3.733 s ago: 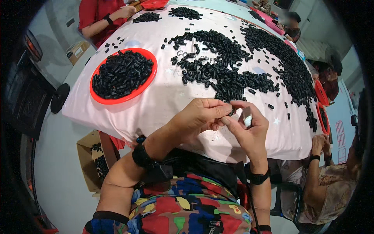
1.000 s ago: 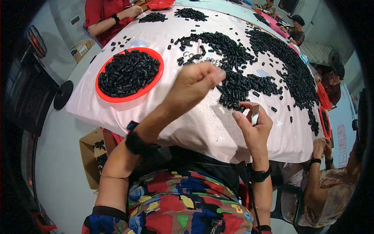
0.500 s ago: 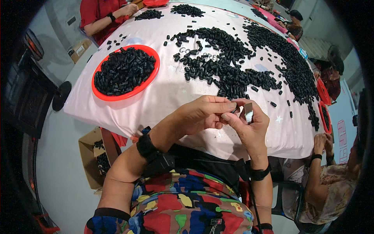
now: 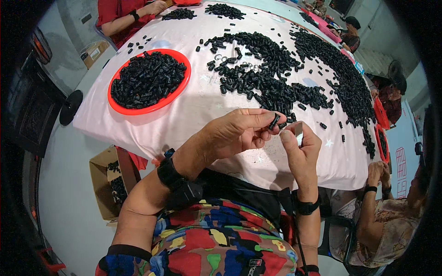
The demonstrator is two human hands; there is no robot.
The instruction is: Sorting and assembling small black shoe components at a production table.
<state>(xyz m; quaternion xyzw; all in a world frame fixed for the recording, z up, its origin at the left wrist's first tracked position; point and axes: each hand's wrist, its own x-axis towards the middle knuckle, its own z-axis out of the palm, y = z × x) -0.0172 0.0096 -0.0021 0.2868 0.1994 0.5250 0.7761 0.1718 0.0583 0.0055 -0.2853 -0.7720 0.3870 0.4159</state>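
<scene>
Between the thumb and fingers of my left hand (image 4: 239, 130) is a small black cylindrical piece (image 4: 275, 121), held tilted. My right hand (image 4: 302, 149) is close by on its right, closed on a small flat metal blade (image 4: 299, 130) that sticks up past the thumb. A narrow gap separates the two hands. Just beyond them, a heap of similar black pieces (image 4: 271, 92) lies on the pale pink cloth (image 4: 193, 119). To the left, a red round tray (image 4: 120, 109) is piled with more of these pieces.
A cardboard box (image 4: 102, 195) with black pieces stands on the floor at the left. Another large heap (image 4: 343, 85) spreads along the table's right side. Co-workers' hands (image 4: 377, 171) are busy at the right edge, and a person in red (image 4: 120, 20) sits at the far left.
My hands have drawn apart, the right one shifting slightly right and down with the blade. The black piece, mostly covered before, now shows clearly in my left fingers.
</scene>
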